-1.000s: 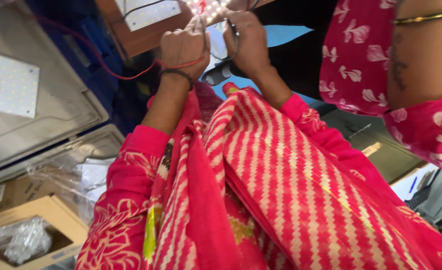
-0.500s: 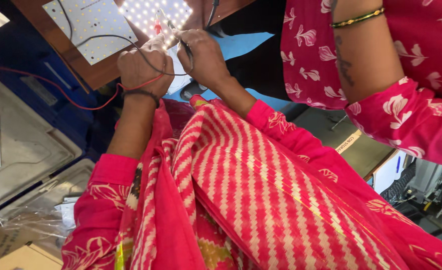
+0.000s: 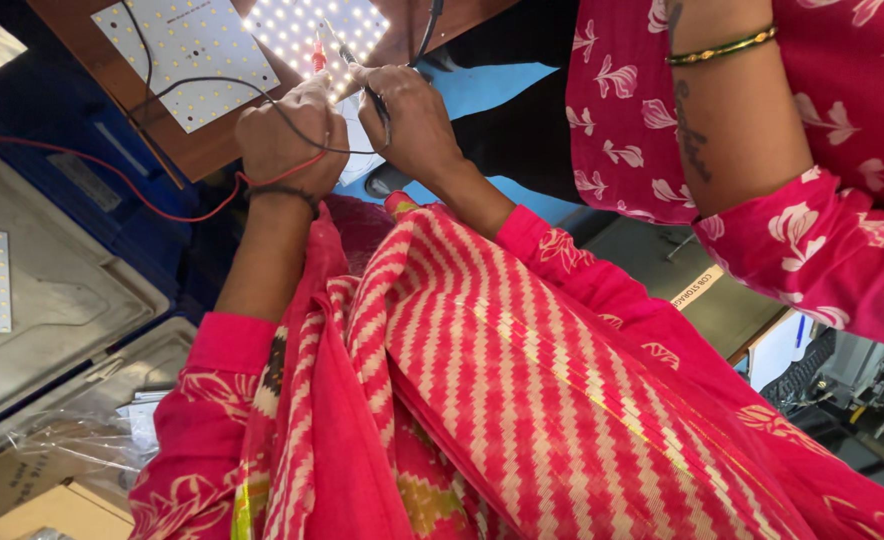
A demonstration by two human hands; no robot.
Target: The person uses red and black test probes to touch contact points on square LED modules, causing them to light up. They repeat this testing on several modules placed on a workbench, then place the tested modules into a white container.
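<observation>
1. A red probe [image 3: 317, 55] is gripped in the left hand [image 3: 287, 130], a black probe [image 3: 367, 90] in the right hand [image 3: 412, 120]
2. Both tips are pressed on the lit LED panel [image 3: 312, 25] at the wooden board's [image 3: 192, 155] far edge
3. Step judged: panel testing; steady tip contact is needed next

Electronics workshop: LED panels [image 3: 190, 55], wired probes [image 3: 318, 58], workbench [image 3: 197, 155].

We look down from our head, close over our red sleeves, toward the wooden board [image 3: 202, 150] ahead; the single view sits tilted.
</observation>
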